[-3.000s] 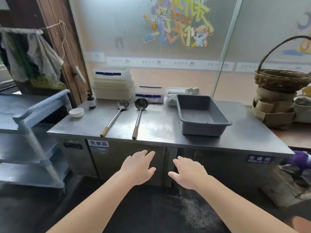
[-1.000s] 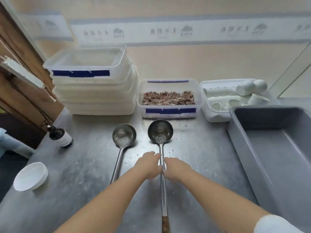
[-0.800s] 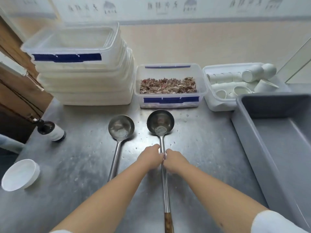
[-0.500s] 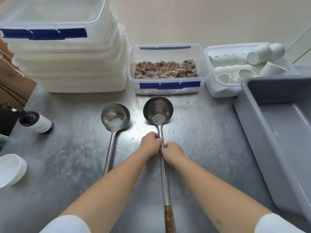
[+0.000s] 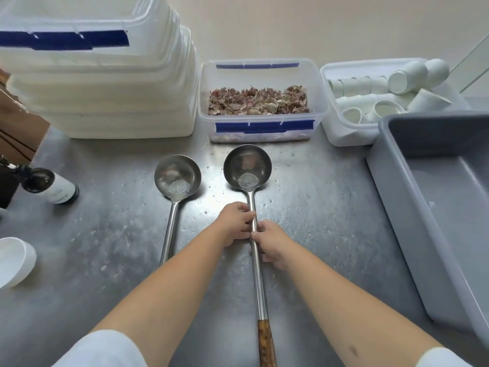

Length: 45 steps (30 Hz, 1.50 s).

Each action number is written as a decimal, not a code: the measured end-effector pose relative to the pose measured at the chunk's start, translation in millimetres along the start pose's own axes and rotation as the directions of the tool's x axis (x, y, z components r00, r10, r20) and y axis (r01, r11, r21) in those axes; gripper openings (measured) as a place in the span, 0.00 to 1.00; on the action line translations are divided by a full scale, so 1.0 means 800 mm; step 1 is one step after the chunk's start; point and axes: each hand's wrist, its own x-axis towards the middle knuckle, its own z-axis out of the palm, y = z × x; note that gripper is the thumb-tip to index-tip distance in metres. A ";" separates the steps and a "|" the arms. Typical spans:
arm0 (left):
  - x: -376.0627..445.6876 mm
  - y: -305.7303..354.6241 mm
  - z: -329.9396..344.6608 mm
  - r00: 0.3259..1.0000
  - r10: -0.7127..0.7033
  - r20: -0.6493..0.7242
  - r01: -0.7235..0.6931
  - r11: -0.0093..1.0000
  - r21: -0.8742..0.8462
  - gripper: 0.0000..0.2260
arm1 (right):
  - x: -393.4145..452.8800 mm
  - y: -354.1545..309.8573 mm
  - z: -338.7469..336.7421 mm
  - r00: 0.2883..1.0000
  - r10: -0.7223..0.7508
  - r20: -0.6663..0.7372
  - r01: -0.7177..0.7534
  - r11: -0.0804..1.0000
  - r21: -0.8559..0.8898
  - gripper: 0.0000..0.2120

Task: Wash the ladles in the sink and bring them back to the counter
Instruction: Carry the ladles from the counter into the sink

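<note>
Ladles lie side by side on the steel counter (image 5: 330,207), bowls up, a little water in each; both hands grasp the right ladle (image 5: 254,229) by its shaft, left hand (image 5: 234,223) just above right hand (image 5: 272,243). Left ladle (image 5: 174,197) lies untouched. Behind the ladles, a clear tub (image 5: 260,102) holds dried petals, a white tub (image 5: 370,99) paper cups

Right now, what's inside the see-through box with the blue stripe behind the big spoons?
The clear box holds a heap of dry, crinkly pinkish-brown flakes. I cannot tell what they are, and the heap hides whatever lies under it.
</note>
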 end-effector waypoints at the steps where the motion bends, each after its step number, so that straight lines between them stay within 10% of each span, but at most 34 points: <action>1: -0.002 -0.001 0.002 1.000 -0.006 0.002 0.006 1.000 -0.008 0.06 | -0.004 0.000 -0.002 1.000 -0.009 0.010 0.009 1.000 0.019 0.09; 45: -0.246 0.010 0.146 0.977 0.215 -0.008 -0.206 0.921 -0.330 0.02 | -0.277 -0.001 -0.133 0.956 -0.191 0.222 0.148 0.969 0.200 0.09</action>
